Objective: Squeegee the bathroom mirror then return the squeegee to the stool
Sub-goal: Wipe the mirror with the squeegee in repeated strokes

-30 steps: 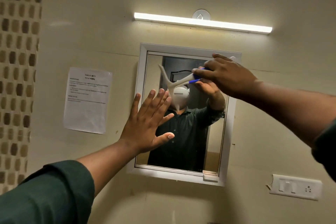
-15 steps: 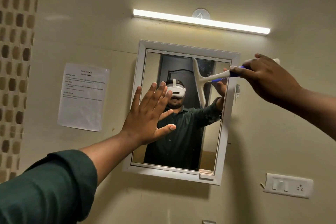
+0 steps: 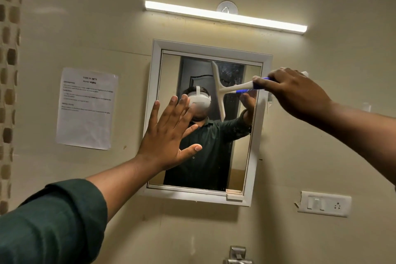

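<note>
Right hand is gripping the squeegee by its blue handle, fingers curled round it; the blade is standing nearly upright against the upper right of the mirror, likely set for a sideways stroke; whether the blade edge is fully touching the glass is hard to tell. Left hand is lying spread and flat, fingers straight, over the mirror's left side and frame, probably steadying the mirror or bracing the reach. Smears are showing on the glass right of the blade, so wiping is looking unfinished; the stool is not showing here. A paper is hanging left; a light is glowing above.
</note>
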